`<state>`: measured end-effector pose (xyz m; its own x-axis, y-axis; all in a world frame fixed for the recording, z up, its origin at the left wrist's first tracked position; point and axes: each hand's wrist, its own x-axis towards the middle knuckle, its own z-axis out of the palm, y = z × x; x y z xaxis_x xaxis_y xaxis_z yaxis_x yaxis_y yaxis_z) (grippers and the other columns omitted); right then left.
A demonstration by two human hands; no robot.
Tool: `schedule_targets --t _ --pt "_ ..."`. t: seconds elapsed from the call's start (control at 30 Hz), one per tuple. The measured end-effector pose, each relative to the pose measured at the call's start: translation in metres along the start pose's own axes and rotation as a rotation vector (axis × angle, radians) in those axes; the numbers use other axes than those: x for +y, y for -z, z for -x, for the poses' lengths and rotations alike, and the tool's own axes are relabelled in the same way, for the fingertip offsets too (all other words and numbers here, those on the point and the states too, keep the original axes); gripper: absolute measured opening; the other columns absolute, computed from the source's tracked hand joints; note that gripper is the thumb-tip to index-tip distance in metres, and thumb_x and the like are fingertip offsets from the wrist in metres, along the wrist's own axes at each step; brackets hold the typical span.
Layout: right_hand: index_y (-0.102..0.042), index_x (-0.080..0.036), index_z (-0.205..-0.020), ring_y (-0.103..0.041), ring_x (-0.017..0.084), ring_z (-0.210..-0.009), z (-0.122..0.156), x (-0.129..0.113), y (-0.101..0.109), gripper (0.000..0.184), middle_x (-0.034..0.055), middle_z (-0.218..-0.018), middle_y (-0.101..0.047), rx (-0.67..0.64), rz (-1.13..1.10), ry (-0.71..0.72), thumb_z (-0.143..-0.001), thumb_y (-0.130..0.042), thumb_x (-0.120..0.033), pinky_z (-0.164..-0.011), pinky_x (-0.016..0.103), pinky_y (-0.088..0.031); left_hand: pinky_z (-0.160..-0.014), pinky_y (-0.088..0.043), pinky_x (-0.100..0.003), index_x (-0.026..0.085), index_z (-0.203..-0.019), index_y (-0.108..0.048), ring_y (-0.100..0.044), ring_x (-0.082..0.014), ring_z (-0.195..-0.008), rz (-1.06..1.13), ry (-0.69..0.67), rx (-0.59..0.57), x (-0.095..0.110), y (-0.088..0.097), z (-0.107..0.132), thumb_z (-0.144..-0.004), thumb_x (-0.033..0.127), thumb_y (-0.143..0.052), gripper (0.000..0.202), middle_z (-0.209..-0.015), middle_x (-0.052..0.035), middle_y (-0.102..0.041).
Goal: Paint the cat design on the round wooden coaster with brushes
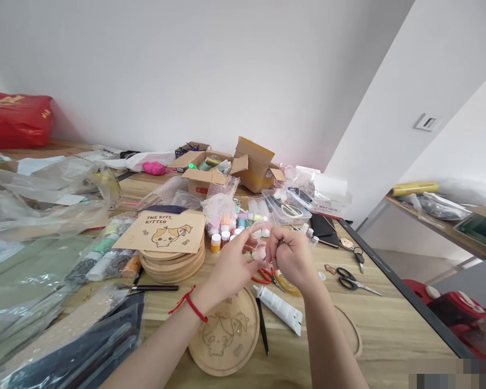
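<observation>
In the middle of the head view my left hand [237, 265], with a red string bracelet at the wrist, curls its fingers around a small clear, pinkish item [260, 252] whose kind I cannot make out. Close against it, my right hand [292, 255] is closed in a fist; what it grips is mostly hidden. Below the hands lie orange-handled pliers [263, 276], a coil of yellow wire [288, 283] and a white tube [281, 308]. A round wooden board [224, 335] with a kitten outline lies under my left forearm, beside a black pen [262, 327].
Stacked wooden boards [172, 270] carry a kitten drawing [162, 232] at left. Paint bottles [215, 243] stand behind the hands, near open cardboard boxes [255, 165]. Black scissors [358, 282] lie at right. Plastic bags [36, 281] cover the left side; the table's dark edge [405, 286] runs along the right.
</observation>
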<state>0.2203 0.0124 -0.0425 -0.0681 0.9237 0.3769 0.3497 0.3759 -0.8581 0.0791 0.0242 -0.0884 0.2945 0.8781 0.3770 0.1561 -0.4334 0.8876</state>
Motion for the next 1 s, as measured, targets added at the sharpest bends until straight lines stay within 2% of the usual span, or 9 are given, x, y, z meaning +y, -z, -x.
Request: schedule_targets --t 0.1,0.23,0.37,0.43,0.53,0.63,0.77,0.9,1.0 --pt "-0.048 -0.022 -0.046 -0.052 0.012 -0.045 -0.0001 -0.0012 0.0004 0.02 -0.0025 -0.045 -0.056 0.1 0.081 0.02 -0.055 -0.034 -0.012 -0.048 0.02 -0.04 -0.092 -0.05 -0.034 0.027 -0.138 -0.046 -0.062 -0.0177 -0.099 -0.031 0.013 -0.021 0.003 0.0015 0.0006 -0.076 0.012 -0.066 0.067 -0.105 -0.0022 -0.066" --pt "-0.046 -0.023 -0.047 -0.051 0.012 -0.042 0.0007 -0.0022 0.0001 0.019 -0.0029 -0.045 -0.056 -0.033 -0.032 0.017 -0.054 -0.033 -0.013 -0.045 0.021 -0.038 -0.089 -0.052 -0.035 0.026 -0.137 -0.047 -0.063 -0.0187 -0.097 -0.008 0.026 -0.035 0.0059 0.0028 0.0005 -0.076 0.017 -0.068 0.065 -0.104 -0.0029 -0.066" --pt "-0.047 -0.022 -0.047 -0.053 0.012 -0.048 0.0005 -0.001 0.0009 0.019 -0.0025 -0.047 -0.058 0.084 0.058 0.059 -0.056 -0.034 -0.011 -0.051 0.021 -0.04 -0.09 -0.052 -0.036 0.027 -0.137 -0.046 -0.062 -0.019 -0.098 -0.018 0.003 -0.028 0.006 0.0038 0.0 -0.077 0.016 -0.067 0.064 -0.107 -0.004 -0.065" --pt "-0.047 -0.022 -0.049 -0.054 0.012 -0.05 0.0001 -0.0002 0.0016 0.019 -0.0018 -0.052 -0.061 0.019 -0.002 0.085 -0.056 -0.034 -0.01 -0.052 0.022 -0.041 -0.091 -0.051 -0.037 0.026 -0.136 -0.047 -0.062 -0.0194 -0.099 -0.036 -0.021 -0.003 0.0053 0.0047 -0.0004 -0.077 0.016 -0.067 0.063 -0.111 -0.0051 -0.064" --pt "-0.045 -0.023 -0.049 -0.05 0.011 -0.045 -0.0002 0.0006 0.0027 0.019 -0.0028 -0.049 -0.057 -0.088 -0.057 0.053 -0.056 -0.033 -0.01 -0.048 0.021 -0.038 -0.091 -0.051 -0.039 0.026 -0.136 -0.047 -0.062 -0.0196 -0.096 -0.054 -0.046 0.022 0.0037 0.0067 -0.0013 -0.074 0.015 -0.069 0.067 -0.109 -0.0047 -0.065" --pt "-0.047 -0.022 -0.049 -0.053 0.012 -0.05 -0.0004 0.0014 0.0029 0.019 -0.0024 -0.05 -0.058 0.015 0.004 0.062 -0.056 -0.034 -0.009 -0.053 0.022 -0.041 -0.094 -0.049 -0.041 0.028 -0.136 -0.047 -0.062 -0.0203 -0.098 -0.076 -0.053 0.027 0.0028 0.0079 -0.0018 -0.073 0.011 -0.07 0.069 -0.109 -0.0043 -0.065" --pt "-0.046 -0.023 -0.049 -0.053 0.012 -0.049 -0.0004 0.0021 0.0016 0.019 -0.0022 -0.051 -0.058 -0.07 -0.032 0.05 -0.055 -0.033 -0.011 -0.05 0.022 -0.04 -0.095 -0.049 -0.039 0.027 -0.136 -0.047 -0.062 -0.0197 -0.099 -0.044 -0.037 0.017 0.0045 0.0077 -0.0014 -0.074 0.012 -0.069 0.068 -0.11 -0.004 -0.065" --pt "-0.047 -0.023 -0.049 -0.053 0.013 -0.05 -0.0005 0.0023 0.0018 0.02 -0.0025 -0.049 -0.058 0.056 0.086 0.043 -0.056 -0.033 -0.01 -0.054 0.022 -0.041 -0.099 -0.047 -0.04 0.026 -0.131 -0.051 -0.06 -0.0203 -0.107 -0.114 -0.067 0.016 0.0067 0.0057 -0.0009 -0.073 0.007 -0.064 0.062 -0.122 -0.005 -0.062" --pt "-0.047 -0.023 -0.049 -0.053 0.012 -0.049 -0.0002 0.002 0.0031 0.021 -0.0023 -0.049 -0.059 -0.012 0.073 0.06 -0.056 -0.033 -0.01 -0.052 0.022 -0.041 -0.099 -0.047 -0.04 0.024 -0.127 -0.054 -0.06 -0.0207 -0.106 -0.159 -0.089 0.065 0.0059 0.0036 -0.0006 -0.071 0.004 -0.064 0.06 -0.12 -0.005 -0.063"
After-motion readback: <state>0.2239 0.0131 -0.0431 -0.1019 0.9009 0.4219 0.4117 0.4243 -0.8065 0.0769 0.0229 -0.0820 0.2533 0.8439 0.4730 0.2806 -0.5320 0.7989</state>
